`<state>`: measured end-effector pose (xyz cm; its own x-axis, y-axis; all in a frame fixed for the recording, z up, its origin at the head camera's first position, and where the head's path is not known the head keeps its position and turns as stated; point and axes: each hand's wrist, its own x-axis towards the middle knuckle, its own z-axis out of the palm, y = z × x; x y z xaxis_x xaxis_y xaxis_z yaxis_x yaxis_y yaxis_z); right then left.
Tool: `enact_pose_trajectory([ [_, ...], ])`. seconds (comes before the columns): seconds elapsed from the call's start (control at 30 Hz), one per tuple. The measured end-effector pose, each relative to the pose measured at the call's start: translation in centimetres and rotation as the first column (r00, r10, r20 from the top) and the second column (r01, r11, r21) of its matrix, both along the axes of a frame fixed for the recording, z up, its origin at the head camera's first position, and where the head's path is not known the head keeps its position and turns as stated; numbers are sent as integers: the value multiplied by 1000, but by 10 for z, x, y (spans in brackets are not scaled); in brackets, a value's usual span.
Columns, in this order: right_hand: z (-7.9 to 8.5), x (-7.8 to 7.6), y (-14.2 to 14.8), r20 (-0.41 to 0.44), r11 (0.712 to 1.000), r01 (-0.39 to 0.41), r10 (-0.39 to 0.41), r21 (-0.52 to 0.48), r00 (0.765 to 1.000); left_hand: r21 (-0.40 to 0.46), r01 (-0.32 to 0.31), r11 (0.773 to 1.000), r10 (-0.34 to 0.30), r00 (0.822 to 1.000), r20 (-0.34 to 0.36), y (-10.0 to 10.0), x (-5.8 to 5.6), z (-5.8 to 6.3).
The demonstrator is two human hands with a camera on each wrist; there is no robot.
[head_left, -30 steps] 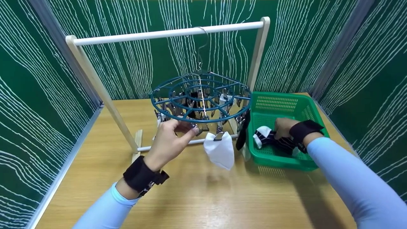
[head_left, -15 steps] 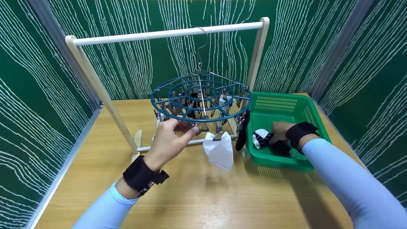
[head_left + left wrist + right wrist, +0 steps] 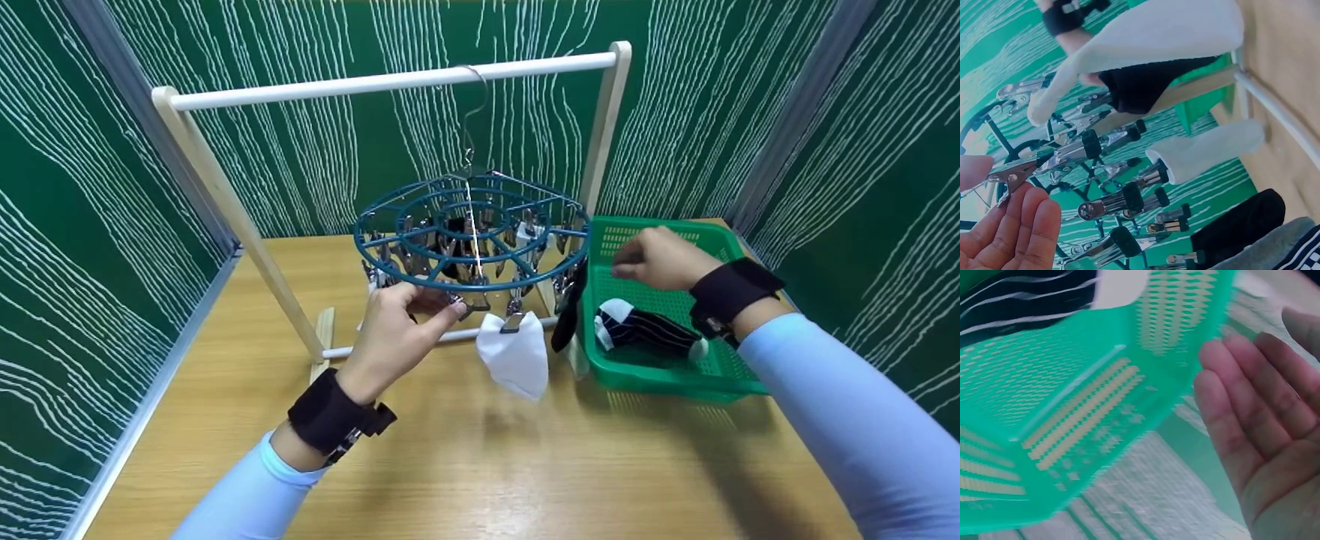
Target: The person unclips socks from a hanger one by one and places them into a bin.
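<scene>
My left hand (image 3: 397, 334) pinches a metal clip (image 3: 1016, 171) at the front rim of the round blue-green drying hanger (image 3: 480, 285). The left wrist view shows thumb and fingers on either side of this clip's handles, with no cloth in its tip. Beside that hand, a white sock (image 3: 514, 356) hangs from another clip. My right hand (image 3: 660, 259) is raised over the green basket (image 3: 637, 375), fingers loosely bent around nothing. A black sock with white stripes and white ends (image 3: 649, 330) lies in the basket below, apart from the hand.
A wooden rack with a white top bar (image 3: 375, 82) carries the hanger. More socks hang from it, including a black sock (image 3: 1134, 84) near the basket side. Several clips dangle underneath. Green panels with white streaks enclose the table (image 3: 480, 465).
My right hand has let go of the striped sock and risen toward the back of the basket. The sock now lies stretched out there. The left hand keeps its pinch on the clip.
</scene>
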<state>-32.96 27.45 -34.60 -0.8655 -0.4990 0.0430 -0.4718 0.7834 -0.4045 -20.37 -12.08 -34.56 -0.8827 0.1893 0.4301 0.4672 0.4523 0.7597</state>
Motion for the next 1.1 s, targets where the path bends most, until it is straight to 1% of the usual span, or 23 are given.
enact_pose_trajectory([
  [0.07, 10, 9, -7, -71, 998, -3, -1, -56, 997, 1, 0, 1000, 0, 1000, 1, 0, 0, 0],
  [0.13, 18, 19, -14, -148, 994, -13, -4, -113, 989, 2, 0, 1000, 0, 1000, 5, -1, 0, 1],
  [0.2, 26, 29, -21, -220, 986, -32, -6, -167, 976, 1, -1, 1000, 1, 1000, 11, -2, 1, 0],
  [0.27, 32, 37, -27, -297, 974, -72, 6, -213, 955, 1, -3, 1000, 3, 1000, 18, -3, 1, 0],
  [0.4, 38, 50, -36, -447, 955, -178, 55, -236, 893, 3, -12, 1000, 12, 999, 37, -6, 0, -1],
  [0.53, 39, 61, -45, -561, 947, -261, 114, -188, 820, 4, -21, 1000, 21, 998, 52, -9, -1, -2],
  [0.7, 39, 67, -56, -650, 930, -355, 213, -94, 729, 6, -26, 1000, 25, 997, 68, -13, -2, -3],
  [0.73, 38, 68, -58, -662, 926, -370, 229, -78, 714, 4, -27, 1000, 27, 997, 70, -13, -2, -3],
  [0.8, 37, 68, -61, -679, 920, -388, 249, -57, 691, -1, -30, 1000, 30, 997, 71, -15, -2, -3],
  [0.9, 35, 69, -63, -691, 916, -398, 260, -44, 674, -11, -37, 999, 38, 996, 75, -16, -2, -3],
  [1.0, 34, 69, -64, -695, 917, -396, 259, -41, 671, -19, -45, 999, 46, 996, 71, -18, -1, -4],
  [1.1, 33, 70, -65, -702, 918, -395, 255, -41, 665, -32, -52, 998, 53, 998, 46, -19, 0, -4],
])
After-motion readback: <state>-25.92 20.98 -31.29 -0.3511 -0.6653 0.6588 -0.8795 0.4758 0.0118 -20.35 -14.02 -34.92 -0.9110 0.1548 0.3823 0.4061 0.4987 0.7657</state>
